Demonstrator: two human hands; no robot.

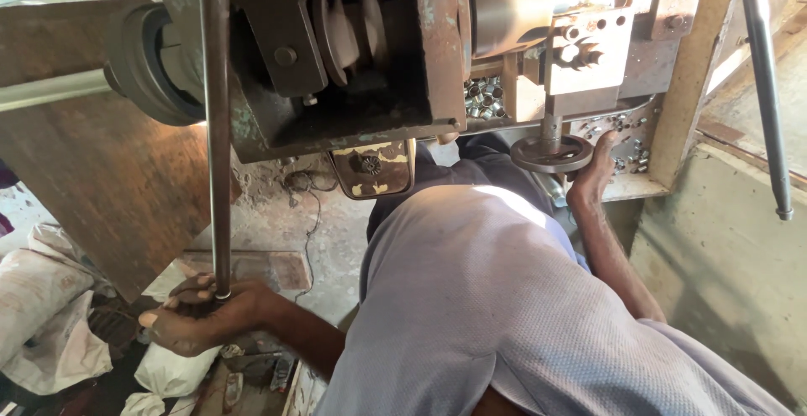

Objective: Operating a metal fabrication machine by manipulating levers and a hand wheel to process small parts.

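Gripping lower end of long steel rod [217,130] with left hand [197,319], fingers clamped, near left. Right hand [598,164] against small round handwheel [551,153], fingers curled on rim, far right under machine [353,55].

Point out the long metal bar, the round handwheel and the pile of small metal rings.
Metal bar [217,130], head view, mid-shaft.
Handwheel [538,160], head view, left rim.
Metal rings [482,98], head view, middle of pile.
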